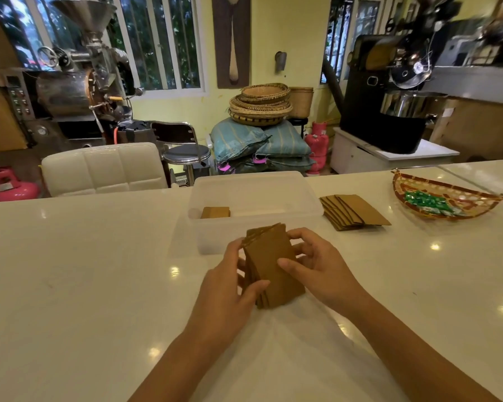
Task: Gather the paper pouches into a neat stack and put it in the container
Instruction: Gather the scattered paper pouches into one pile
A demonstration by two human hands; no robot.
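Note:
A stack of brown paper pouches (273,265) stands tilted on its lower edge on the white counter, just in front of the translucent plastic container (311,208). My left hand (230,288) grips the stack's left side, thumb on its front. My right hand (317,265) holds the right side, thumb across the top pouch. Inside the container, at its left, lies a small pile of pouches (215,212). To the right of the container, a fanned pile of loose pouches (355,211) rests on the counter.
A woven basket (445,198) with green-wrapped sweets sits at the far right of the white counter (84,271). A white padded chair (105,168) stands behind the counter at the left. Roasting machines, sacks and baskets fill the room beyond.

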